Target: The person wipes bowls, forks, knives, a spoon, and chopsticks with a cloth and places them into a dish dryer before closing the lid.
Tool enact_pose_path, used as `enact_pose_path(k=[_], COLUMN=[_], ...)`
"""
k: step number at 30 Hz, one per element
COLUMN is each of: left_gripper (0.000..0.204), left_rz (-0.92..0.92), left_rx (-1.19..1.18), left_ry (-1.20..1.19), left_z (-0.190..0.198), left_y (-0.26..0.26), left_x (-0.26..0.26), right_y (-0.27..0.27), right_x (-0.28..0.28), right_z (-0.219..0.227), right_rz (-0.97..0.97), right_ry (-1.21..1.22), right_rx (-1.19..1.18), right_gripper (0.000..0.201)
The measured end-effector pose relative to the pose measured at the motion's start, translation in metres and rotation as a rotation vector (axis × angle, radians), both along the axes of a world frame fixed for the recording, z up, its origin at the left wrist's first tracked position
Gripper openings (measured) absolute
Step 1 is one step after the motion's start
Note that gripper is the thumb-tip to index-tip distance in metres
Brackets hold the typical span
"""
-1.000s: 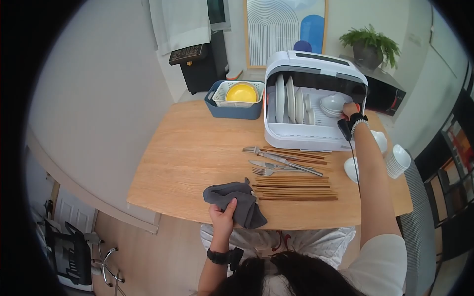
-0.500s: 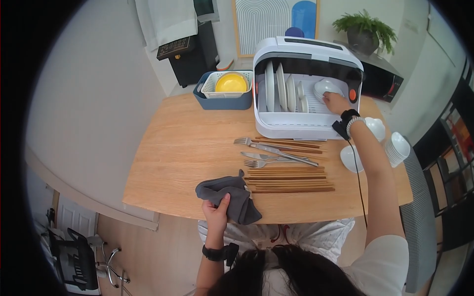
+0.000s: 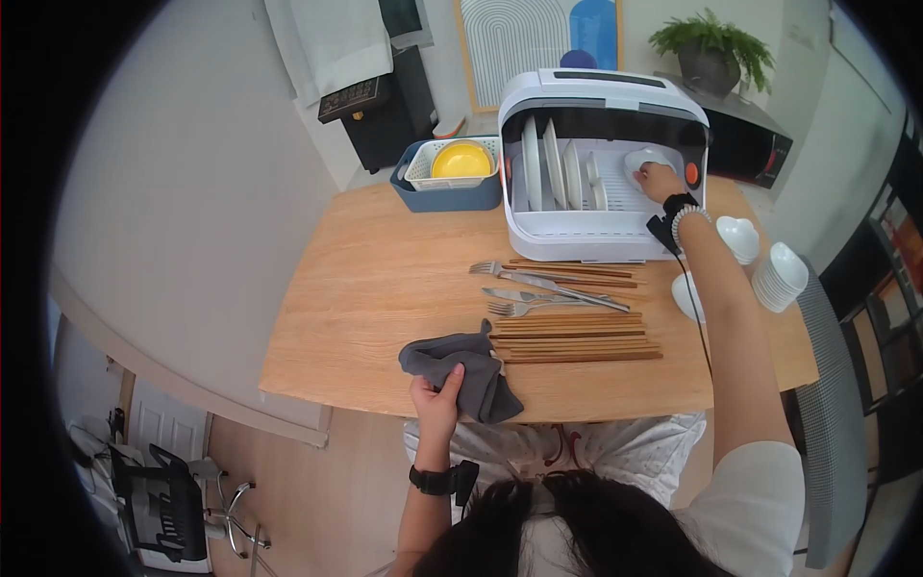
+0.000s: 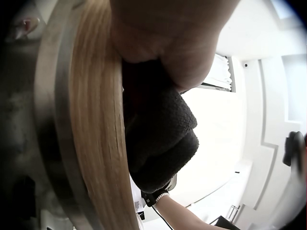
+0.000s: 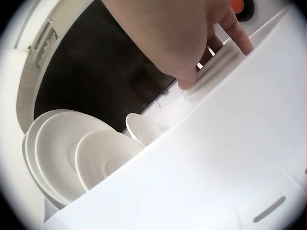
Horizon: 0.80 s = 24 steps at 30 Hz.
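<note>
My left hand [image 3: 436,401] grips a dark grey cloth [image 3: 468,373] at the table's front edge, thumb on top; in the left wrist view the cloth [image 4: 160,148] bunches below the fingers. My right hand [image 3: 658,181] reaches into a white dish cabinet [image 3: 596,250] with its front open. There it holds small white bowls [image 3: 642,157] stacked on the right side of the rack. In the right wrist view, thumb and fingers spread down round the stack [image 5: 223,62]. White plates [image 3: 553,163] stand upright in the rack to the left of the bowls.
Several chopsticks [image 3: 582,338], forks and knives [image 3: 558,288] lie mid-table. More white bowls [image 3: 780,277] stand at the right, some stacked. Left of the cabinet is a blue basin [image 3: 447,200] holding a white basket and a yellow bowl [image 3: 461,160]. A cable [image 3: 694,313] trails from my right wrist.
My right hand has moved left from the cabinet's right side onto the bowls inside. The left hand keeps its hold on the cloth. The head view has shifted slightly.
</note>
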<state>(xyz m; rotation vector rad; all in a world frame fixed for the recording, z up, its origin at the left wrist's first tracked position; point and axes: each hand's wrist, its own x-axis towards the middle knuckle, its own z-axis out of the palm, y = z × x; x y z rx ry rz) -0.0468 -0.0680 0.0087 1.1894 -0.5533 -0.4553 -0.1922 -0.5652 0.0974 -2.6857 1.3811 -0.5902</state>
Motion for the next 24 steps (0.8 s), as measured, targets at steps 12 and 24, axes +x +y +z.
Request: enact_pose_path(k=[12,24], left_gripper=[0.02,0.022], left_rz=[0.005,0.017], left_rx=[-0.117,-0.241], left_ry=[0.072,0.192], left_z=[0.004,0.01], left_y=[0.0,0.009], left_x=[-0.004,-0.003], right_y=[0.074,0.045], right_x=[-0.162,-0.189], right_z=[0.02,-0.008], right_rz=[-0.086,-0.239], right_ry=[-0.233,-0.026], right_rx=[-0.271,-0.19], right_gripper=[0.022,0.026])
